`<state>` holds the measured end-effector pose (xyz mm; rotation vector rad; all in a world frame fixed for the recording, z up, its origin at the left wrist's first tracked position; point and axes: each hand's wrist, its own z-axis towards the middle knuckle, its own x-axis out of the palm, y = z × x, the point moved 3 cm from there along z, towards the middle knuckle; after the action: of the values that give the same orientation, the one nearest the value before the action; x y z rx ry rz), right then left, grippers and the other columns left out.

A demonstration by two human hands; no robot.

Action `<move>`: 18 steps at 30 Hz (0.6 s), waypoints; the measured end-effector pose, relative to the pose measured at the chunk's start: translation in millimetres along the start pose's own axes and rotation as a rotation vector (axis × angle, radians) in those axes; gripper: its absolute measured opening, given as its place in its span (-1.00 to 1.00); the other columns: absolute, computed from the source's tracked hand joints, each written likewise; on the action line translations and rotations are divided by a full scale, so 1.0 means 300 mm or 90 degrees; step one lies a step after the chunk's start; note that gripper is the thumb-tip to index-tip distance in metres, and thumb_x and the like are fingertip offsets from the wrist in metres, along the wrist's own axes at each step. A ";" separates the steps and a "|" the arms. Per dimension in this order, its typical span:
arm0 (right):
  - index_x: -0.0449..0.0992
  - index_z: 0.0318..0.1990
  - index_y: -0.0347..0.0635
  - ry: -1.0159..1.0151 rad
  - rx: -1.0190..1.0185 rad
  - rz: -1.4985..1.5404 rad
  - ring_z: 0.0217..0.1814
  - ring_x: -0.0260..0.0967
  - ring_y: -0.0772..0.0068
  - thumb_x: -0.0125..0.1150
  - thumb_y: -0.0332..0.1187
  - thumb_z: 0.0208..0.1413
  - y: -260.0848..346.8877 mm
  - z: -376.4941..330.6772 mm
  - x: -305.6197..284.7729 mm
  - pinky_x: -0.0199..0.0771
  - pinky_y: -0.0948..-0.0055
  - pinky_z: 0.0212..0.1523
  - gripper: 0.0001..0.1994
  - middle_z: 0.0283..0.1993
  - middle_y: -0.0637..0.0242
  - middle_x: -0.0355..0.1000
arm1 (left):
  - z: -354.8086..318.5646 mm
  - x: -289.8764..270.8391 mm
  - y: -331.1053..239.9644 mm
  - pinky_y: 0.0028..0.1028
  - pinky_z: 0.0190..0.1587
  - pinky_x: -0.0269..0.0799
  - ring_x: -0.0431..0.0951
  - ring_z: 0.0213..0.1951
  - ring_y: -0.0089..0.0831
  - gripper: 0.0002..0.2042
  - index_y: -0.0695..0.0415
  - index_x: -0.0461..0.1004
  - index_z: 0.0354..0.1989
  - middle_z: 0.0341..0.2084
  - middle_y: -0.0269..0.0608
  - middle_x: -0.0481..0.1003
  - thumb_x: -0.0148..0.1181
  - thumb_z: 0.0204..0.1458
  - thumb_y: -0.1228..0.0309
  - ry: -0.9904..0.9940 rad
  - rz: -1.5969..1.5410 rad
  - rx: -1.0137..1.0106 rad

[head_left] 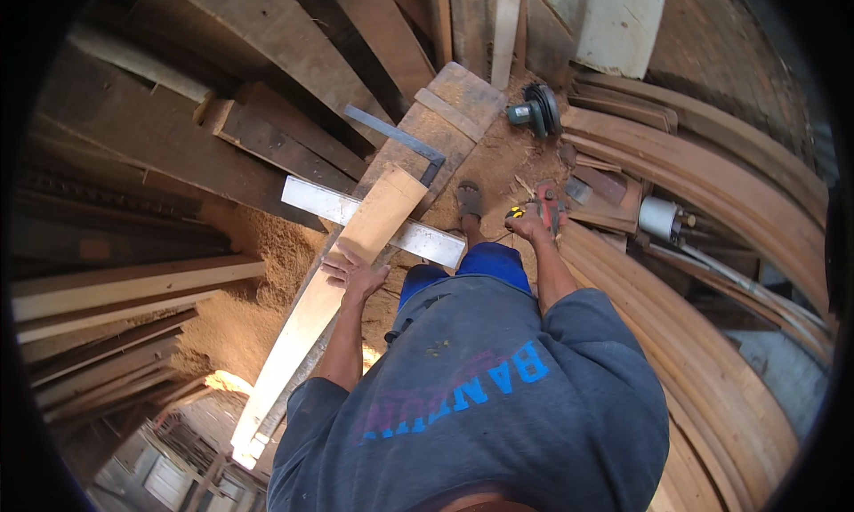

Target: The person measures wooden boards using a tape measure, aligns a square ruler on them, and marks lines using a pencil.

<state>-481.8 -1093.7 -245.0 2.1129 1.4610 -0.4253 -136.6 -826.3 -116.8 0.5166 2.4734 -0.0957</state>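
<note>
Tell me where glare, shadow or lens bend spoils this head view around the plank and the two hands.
Head view: glare whites out the pale plank's near end; the left hand on it is evenly lit and sharp; the right hand, holding a small tool, is slightly soft; left-side boards sit in shadow; curved strips bend toward the rim.

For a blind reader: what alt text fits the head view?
Seen from above, a person's left hand rests on a long pale plank over sawdust, while the right hand holds a red tool. Stacked boards and curved timbers surround them.
</note>
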 end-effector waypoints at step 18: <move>0.18 0.29 -0.40 -0.181 0.179 0.234 0.10 0.47 0.00 0.44 -0.19 -0.25 -0.596 -0.319 0.159 0.46 0.26 0.08 -0.10 0.06 -0.11 0.48 | 0.077 0.057 0.100 0.59 0.18 -0.39 -0.78 0.21 0.78 0.38 0.25 -0.86 0.32 0.18 0.78 -0.84 0.39 -0.10 -0.08 -0.012 0.067 0.207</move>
<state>-634.7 -952.2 -236.9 2.3571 0.8698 -0.7856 -125.2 -796.9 -144.0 0.7766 2.4175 -0.4629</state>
